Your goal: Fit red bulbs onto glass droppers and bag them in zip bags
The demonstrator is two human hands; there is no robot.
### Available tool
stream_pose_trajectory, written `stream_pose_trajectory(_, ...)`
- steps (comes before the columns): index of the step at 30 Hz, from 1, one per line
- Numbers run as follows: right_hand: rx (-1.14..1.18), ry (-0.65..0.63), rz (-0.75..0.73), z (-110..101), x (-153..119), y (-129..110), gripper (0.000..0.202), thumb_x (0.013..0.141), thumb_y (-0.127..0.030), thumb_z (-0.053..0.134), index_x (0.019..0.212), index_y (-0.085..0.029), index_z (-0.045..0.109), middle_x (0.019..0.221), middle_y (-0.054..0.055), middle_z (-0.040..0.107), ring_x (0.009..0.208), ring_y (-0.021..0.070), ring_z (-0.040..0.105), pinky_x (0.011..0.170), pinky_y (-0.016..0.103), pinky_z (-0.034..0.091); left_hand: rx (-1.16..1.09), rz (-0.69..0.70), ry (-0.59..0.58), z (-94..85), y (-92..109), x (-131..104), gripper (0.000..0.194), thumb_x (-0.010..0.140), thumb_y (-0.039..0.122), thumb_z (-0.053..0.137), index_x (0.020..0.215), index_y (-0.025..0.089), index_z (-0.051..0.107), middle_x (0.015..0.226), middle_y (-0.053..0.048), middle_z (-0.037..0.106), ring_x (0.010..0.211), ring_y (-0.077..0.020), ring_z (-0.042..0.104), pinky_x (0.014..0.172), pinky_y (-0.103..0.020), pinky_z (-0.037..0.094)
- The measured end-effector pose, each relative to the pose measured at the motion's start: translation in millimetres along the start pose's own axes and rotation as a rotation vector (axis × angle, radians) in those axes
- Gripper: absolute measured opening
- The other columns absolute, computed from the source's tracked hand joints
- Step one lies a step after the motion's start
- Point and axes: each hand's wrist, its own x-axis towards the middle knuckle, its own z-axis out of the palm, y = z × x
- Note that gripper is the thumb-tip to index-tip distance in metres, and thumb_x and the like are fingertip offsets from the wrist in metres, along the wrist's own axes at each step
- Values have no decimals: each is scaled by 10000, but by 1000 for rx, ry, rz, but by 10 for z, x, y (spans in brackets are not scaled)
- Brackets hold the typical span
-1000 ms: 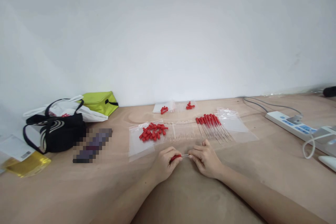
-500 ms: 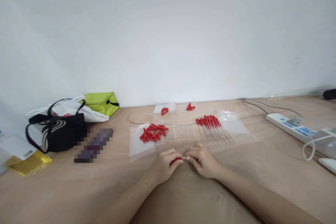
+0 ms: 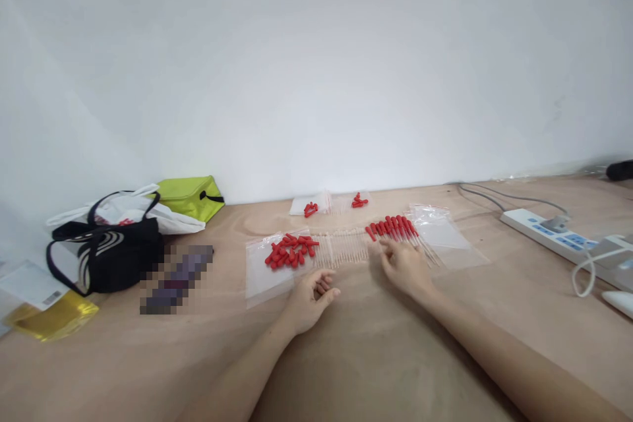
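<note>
Red rubber bulbs [image 3: 291,251] lie heaped on a clear plastic bag at the centre left. Thin clear tubes [image 3: 346,247] lie side by side to their right. Further right, a row of tubes with red bulbs on their ends [image 3: 394,227] rests partly behind my right hand [image 3: 406,269]. That hand's fingers are closed at the row's left end, on a tube with a red bulb [image 3: 370,233]. My left hand [image 3: 311,300] is empty, fingers loosely curled and thumb apart, just in front of the heap and the loose tubes.
Near the wall lie two small groups of red bulbs [image 3: 310,210] on bags. A black bag [image 3: 123,254], a green bag [image 3: 190,194] and a blurred-out object are at left. A white power strip [image 3: 544,231] with cables is at right.
My hands have moved apart. The right hand has carried the red-bulbed tube up and right to the row; the left hand has let go of the bulb and loosened its fingers.
</note>
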Motion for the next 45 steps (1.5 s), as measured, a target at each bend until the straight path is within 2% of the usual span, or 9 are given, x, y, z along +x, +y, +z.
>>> stream_pose_trajectory(3,-93,18,187,70,224,88,250,786,-275,421,940,-172,589,729,57,640,770,211,554,723,334,255,171,96,-134,-27,114,-25,169,730,218,586,890,192,631,846,-39,598,730,-152,540,678,-277,440)
stream_pose_trajectory(7,-161,-11,283,166,383,119,222,769,-293,426,845,-176,598,710,65,641,749,219,562,737,358,248,205,125,-145,-47,178,-36,166,736,216,580,891,192,635,859,-42,614,746,-157,554,680,-270,440)
stream_pose_trajectory(15,-204,-45,260,209,386,120,247,778,-327,423,802,-183,622,711,69,652,742,219,568,750,374,236,231,122,-147,-45,191,-30,168,736,208,573,889,197,641,856,-43,618,751,-161,556,673,-266,436)
stream_pose_trajectory(23,-216,-182,281,249,469,-204,313,769,-357,420,759,-170,671,729,114,664,761,237,584,764,387,231,246,143,-143,-19,171,-49,155,739,207,571,880,194,635,850,-39,612,741,-159,560,658,-255,436)
stream_pose_trajectory(27,-229,-269,320,289,526,-289,326,762,-328,416,737,-137,679,738,143,664,730,242,600,779,397,230,327,163,22,-44,68,-4,94,762,203,549,810,186,628,789,-32,599,736,-164,549,679,-273,430)
stream_pose_trajectory(31,-220,-291,323,303,550,-292,316,754,-310,421,730,-127,678,742,149,665,713,243,606,774,402,235,580,149,286,-269,-42,232,84,756,186,552,692,183,606,744,-35,586,772,-204,522,747,-339,396)
stream_pose_trajectory(37,-217,-290,306,278,531,-302,317,760,-307,410,711,-132,671,741,138,664,714,240,600,766,397,237,792,54,222,-552,-119,672,107,762,208,565,830,188,645,856,-62,586,865,-236,506,760,-347,378)
stream_pose_trajectory(40,-211,-221,279,249,451,-285,316,777,-302,382,730,-140,649,748,129,659,734,239,589,750,393,244,795,59,189,-567,-142,792,67,742,236,597,744,196,651,814,-47,584,871,-236,497,775,-349,362)
stream_pose_trajectory(45,-52,92,100,202,163,-119,266,806,-320,364,712,-157,551,702,86,628,714,216,563,717,363,283,786,49,162,-593,-148,882,49,690,185,653,645,199,637,745,-21,577,858,-233,496,778,-354,349)
